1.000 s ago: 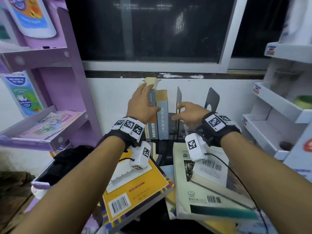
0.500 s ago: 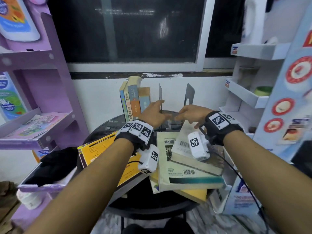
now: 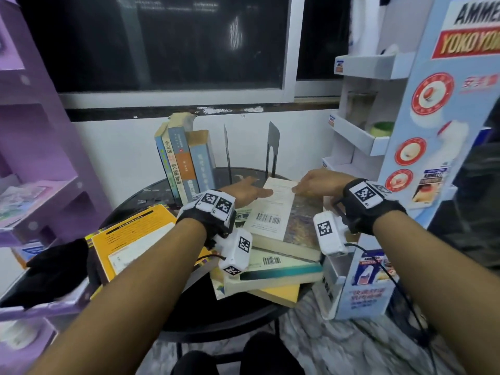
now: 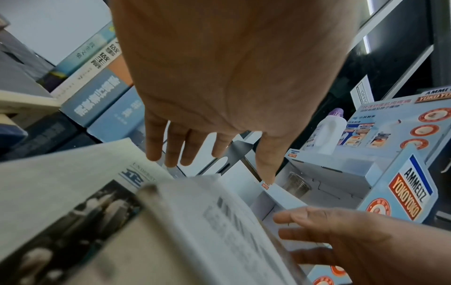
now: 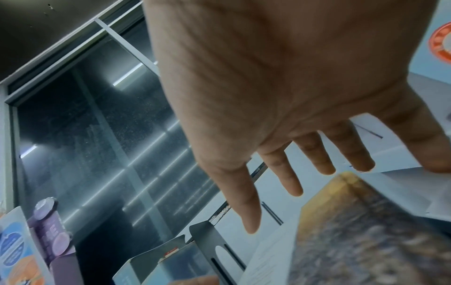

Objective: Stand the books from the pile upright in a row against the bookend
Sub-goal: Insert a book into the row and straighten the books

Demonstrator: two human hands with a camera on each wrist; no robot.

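Several books point(image 3: 186, 161) stand upright in a row at the back left of the round black table point(image 3: 151, 190). To their right rise two thin metal bookend plates point(image 3: 227, 150), point(image 3: 273, 147). A pile of books lies flat at centre right; its top book point(image 3: 273, 212) has a white back cover with a barcode. My left hand point(image 3: 251, 190) reaches to that book's far left corner with straight fingers. My right hand point(image 3: 305, 185) lies at its far right end, fingers also straight. The left wrist view shows the left hand point(image 4: 209, 160) spread above the top book point(image 4: 195, 221), holding nothing.
A yellow book point(image 3: 135, 239) lies flat at the table's left. A purple shelf unit point(image 3: 40, 185) stands on the left with black cloth point(image 3: 59, 266) on it. A white and blue display stand point(image 3: 378, 147) and a small carton point(image 3: 362, 288) crowd the right side.
Both hands have drawn back from the standing row and the bookend plates and come down over the pile's top book. The standing books stay upright.
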